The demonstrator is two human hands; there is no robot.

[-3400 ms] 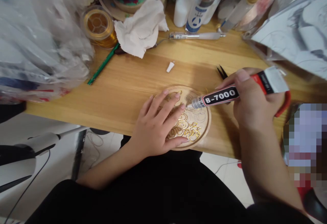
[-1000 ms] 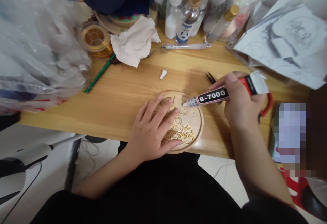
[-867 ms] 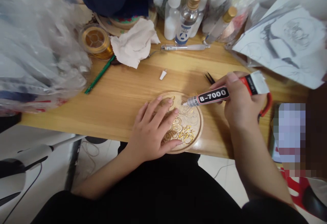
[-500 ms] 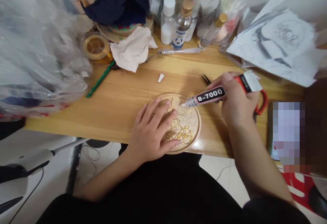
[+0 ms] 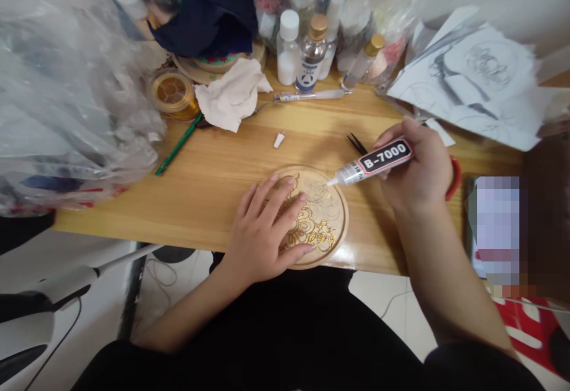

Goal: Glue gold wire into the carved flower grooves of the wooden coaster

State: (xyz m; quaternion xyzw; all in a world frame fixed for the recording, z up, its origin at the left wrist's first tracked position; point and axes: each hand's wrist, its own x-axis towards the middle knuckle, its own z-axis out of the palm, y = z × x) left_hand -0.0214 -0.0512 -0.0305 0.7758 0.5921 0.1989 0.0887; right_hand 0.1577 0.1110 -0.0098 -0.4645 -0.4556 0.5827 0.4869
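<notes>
The left hand (image 5: 262, 233), fingers (image 5: 289, 216) spread, rests on the wooden disc (image 5: 317, 210) at the table's (image 5: 200, 183) near edge; the right hand (image 5: 417, 168) wraps the B-7000 tube (image 5: 386, 157), nozzle (image 5: 333, 182) perhaps clear of the pencilled lines (image 5: 327, 202). Gluing seems in hand; next calls for steady aim.

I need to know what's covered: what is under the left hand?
Under the left hand is a round wooden board; gold wire on it shows beside the hand. Whatever the hand covers can't be seen.

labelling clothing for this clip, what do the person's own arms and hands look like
The left hand and right hand are bare, with no gloves, rings or watch showing. Both forearms are uncovered; black sleeves show higher up, plain where visible.
</notes>
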